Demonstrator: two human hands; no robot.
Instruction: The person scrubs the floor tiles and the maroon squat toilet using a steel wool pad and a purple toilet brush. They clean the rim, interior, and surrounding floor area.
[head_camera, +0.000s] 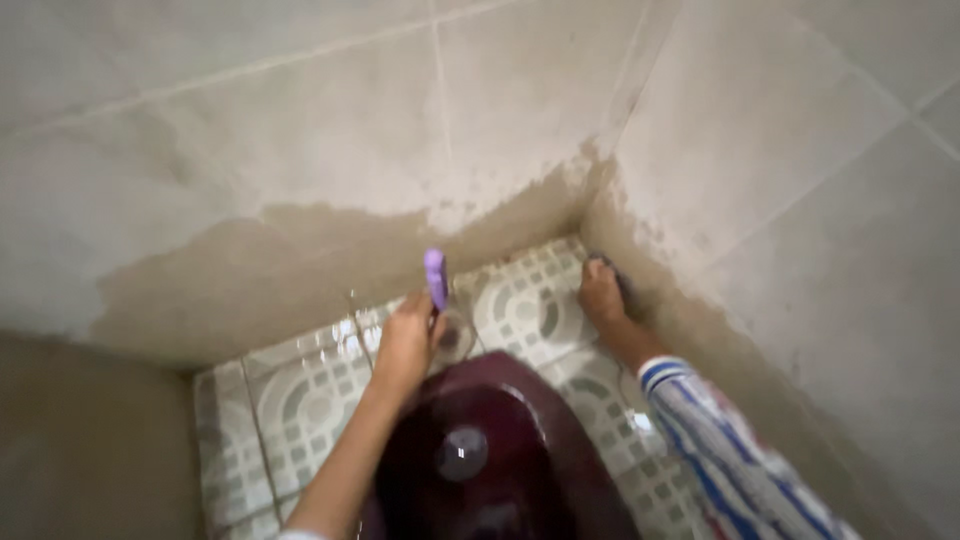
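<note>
My left hand (405, 345) reaches forward from the lower left and is closed around a purple brush handle (435, 277), which sticks up above the fingers. The brush's lower end is hidden behind the hand, close to the far rim of a dark maroon squat toilet pan (530, 420). A round patch of water (461, 452) shows in the pan's bowl. My right hand is out of sight. My foot in a sandal (603, 292), with a blue-and-white striped trouser leg (715, 455), stands on the floor to the right of the pan.
The patterned grey-and-white floor tiles (300, 400) are wet. Pale tiled walls (330, 130) meet in a corner just behind the pan, stained dark along their base. A low brown ledge (90, 450) lies at the left.
</note>
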